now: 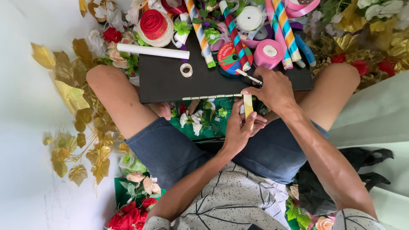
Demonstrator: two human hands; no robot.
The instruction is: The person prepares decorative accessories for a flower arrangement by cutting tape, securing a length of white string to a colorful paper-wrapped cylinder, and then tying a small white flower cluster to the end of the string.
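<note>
Both hands work a tape strip (248,105): left hand (238,130) pinching its lower end, right hand (272,90) fingertips pressing its top onto the board (170,81) edge, beside earlier pieces; smoothing likely follows.

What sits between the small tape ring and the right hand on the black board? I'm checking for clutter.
Head view: only bare black board lies between the small tape ring and the right hand.
</note>
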